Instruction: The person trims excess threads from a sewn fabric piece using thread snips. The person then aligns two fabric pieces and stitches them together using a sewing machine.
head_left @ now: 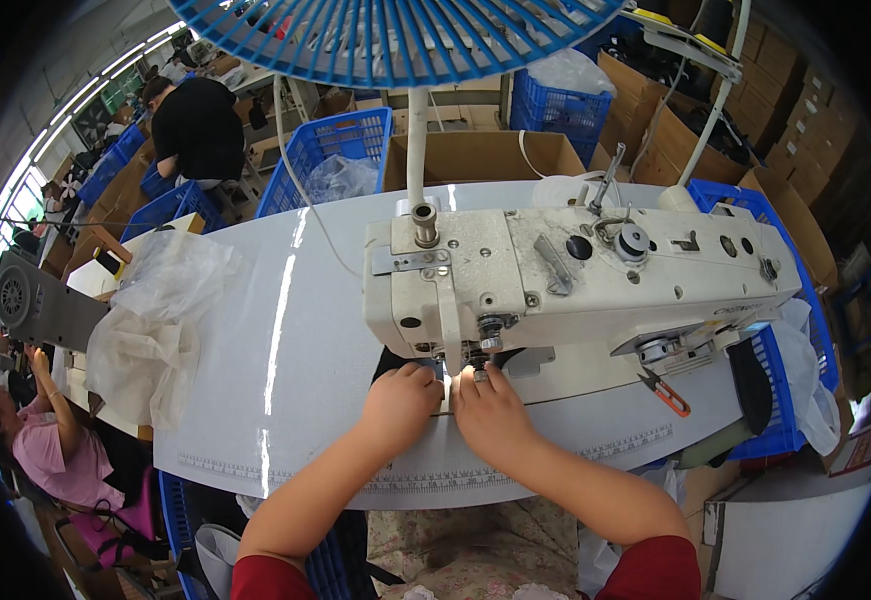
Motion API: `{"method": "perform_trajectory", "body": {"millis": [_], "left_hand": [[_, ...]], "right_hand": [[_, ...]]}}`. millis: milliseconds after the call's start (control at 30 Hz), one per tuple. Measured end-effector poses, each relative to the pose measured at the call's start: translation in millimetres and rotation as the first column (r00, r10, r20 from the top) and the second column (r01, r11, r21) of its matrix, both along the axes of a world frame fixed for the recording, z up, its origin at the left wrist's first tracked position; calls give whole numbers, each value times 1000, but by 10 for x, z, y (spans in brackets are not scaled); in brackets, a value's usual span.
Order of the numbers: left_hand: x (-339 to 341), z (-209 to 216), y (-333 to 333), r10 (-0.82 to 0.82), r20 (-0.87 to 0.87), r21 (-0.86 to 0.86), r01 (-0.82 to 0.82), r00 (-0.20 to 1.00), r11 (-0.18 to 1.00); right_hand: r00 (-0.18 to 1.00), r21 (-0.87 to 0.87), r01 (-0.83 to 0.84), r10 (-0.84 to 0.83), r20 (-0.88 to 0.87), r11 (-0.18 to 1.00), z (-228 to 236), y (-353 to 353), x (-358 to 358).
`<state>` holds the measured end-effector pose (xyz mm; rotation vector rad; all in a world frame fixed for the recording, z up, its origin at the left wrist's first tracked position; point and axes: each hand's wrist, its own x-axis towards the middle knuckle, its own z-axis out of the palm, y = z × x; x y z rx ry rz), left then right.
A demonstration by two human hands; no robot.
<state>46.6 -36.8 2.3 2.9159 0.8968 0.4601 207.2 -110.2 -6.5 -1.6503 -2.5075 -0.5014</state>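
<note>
A white industrial sewing machine (pixel 576 275) stands on the pale table in front of me. My left hand (pixel 403 405) is at the left of its needle area, fingers curled and pressed onto a small piece of black fabric (pixel 389 364). Close beside it, my right hand (pixel 491 412) has its fingers bent together right under the machine head. Whatever the right fingertips hold is hidden by the hand and the machine parts. A pair of orange-handled thread snips (pixel 668 392) lies to the right of my right hand.
A ruler strip (pixel 426 480) runs along the table's front edge. Clear plastic bags (pixel 156 320) lie at the left. Blue crates (pixel 331 140) and cardboard boxes (pixel 486 160) stand behind. A blue fan guard (pixel 396 45) hangs overhead. Other people (pixel 56 450) sit at the left.
</note>
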Motion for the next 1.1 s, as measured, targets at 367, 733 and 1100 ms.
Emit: {"method": "perform_trajectory", "body": {"millis": [367, 733, 1100], "left_hand": [[77, 12, 84, 19, -47, -93, -24, 999, 995], [151, 93, 104, 16, -197, -220, -60, 980, 974], [116, 72, 28, 4, -126, 55, 3, 992, 998]], "right_hand": [[996, 5, 2, -1, -94, 1000, -37, 12, 21], [966, 332, 25, 62, -249, 943, -12, 246, 757], [940, 193, -336, 317, 122, 922, 230, 439, 755]]}}
